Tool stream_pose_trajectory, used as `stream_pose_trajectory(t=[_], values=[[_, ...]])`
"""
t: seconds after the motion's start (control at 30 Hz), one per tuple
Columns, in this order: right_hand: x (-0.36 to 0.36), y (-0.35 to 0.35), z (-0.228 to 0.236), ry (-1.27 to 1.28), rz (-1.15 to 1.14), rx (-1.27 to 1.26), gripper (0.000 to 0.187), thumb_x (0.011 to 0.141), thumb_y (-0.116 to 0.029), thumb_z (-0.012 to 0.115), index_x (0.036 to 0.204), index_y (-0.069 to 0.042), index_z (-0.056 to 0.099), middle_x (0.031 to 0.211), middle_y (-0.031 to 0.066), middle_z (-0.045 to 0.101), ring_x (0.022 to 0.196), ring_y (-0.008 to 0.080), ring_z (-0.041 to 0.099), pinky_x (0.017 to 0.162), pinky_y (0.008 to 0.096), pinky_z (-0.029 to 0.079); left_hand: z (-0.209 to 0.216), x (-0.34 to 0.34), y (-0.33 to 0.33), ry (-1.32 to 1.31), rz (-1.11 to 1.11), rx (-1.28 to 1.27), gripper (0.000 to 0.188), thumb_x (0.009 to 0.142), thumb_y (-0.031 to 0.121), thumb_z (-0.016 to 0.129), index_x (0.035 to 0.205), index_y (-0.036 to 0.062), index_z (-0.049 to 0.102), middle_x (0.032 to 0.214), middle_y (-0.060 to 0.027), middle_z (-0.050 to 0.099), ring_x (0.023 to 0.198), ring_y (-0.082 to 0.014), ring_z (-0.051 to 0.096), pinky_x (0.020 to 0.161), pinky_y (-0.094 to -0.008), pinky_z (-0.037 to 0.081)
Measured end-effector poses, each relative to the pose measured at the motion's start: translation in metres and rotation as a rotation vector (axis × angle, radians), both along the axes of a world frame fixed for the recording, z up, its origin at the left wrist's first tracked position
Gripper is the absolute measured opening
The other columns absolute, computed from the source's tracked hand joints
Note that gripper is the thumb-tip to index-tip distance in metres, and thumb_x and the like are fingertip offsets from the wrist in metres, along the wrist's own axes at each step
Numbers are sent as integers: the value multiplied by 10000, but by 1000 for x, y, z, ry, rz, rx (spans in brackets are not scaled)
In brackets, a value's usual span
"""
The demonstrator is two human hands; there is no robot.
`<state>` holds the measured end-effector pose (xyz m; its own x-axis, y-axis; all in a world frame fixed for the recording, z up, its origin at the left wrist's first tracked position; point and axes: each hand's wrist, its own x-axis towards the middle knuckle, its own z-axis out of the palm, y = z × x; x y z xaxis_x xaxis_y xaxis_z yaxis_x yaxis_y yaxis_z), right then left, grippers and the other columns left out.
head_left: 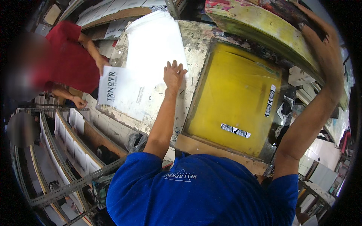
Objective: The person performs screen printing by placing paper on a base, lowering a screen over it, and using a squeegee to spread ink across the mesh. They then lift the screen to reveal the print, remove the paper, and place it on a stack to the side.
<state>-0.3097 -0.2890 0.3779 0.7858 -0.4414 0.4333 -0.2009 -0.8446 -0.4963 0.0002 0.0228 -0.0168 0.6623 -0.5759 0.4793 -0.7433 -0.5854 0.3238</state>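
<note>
My left hand (174, 78) lies open, fingers spread, at the right edge of a stack of white sheets (152, 41). I cannot tell whether they are paper or thin bags. Up at the far right, my right hand (329, 43) is around the edge of a raised printing screen frame (264, 28), which is smeared yellow and tilted; its fingers are partly hidden. Between my arms is a yellow printing bed (230, 86) bearing two black-and-white patterned strips, one upright (270, 101) and one lying crosswise (235, 130).
At the left, a person in a red shirt (71, 60) holds a white sheet with dark print (112, 86) at the stack's edge. Metal racks with wooden shelves (81, 150) stand lower left, holding white sheets. A wooden ledge (220, 150) borders the bed near my body.
</note>
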Motion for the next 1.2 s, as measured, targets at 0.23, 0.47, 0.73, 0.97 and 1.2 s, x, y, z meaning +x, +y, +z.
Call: stream_pose_trajectory(t=[0.23,0.47,0.73,0.97,1.2], values=[[31,91,28,-59,-118,-131,407,823,-85,664,1212,24,703,925,127,738,712,152,660,703,286,559,11,-5,-7,377,2,-68,230,846,248,773,1042,130,786,1267,-114,702,1291,-357,571,1117,-449,411],[26,85,35,-20,-62,-188,408,807,-80,659,1189,50,714,885,115,753,650,133,649,641,263,557,8,-8,-7,267,127,-109,225,888,260,753,1043,101,788,1118,-103,759,1123,-295,692,937,-385,529],[25,79,22,-122,-17,-356,400,826,-105,651,1198,21,722,887,117,759,674,130,655,669,266,554,96,-96,-6,685,-228,179,431,937,438,665,1219,121,740,1209,-118,728,1086,-329,699,933,-395,546],[21,91,52,94,-92,-35,406,838,-174,663,1186,24,725,921,136,769,702,173,669,714,283,549,18,-152,-16,319,-502,311,632,902,475,681,1434,152,572,1609,-110,383,1498,-435,276,1196,-651,184],[18,86,33,-7,-153,-335,426,823,-266,692,1166,-20,743,994,168,772,809,239,716,788,324,559,14,-205,-101,222,-847,383,651,908,507,639,1470,197,532,1636,-50,333,1537,-355,202,1244,-584,126]])
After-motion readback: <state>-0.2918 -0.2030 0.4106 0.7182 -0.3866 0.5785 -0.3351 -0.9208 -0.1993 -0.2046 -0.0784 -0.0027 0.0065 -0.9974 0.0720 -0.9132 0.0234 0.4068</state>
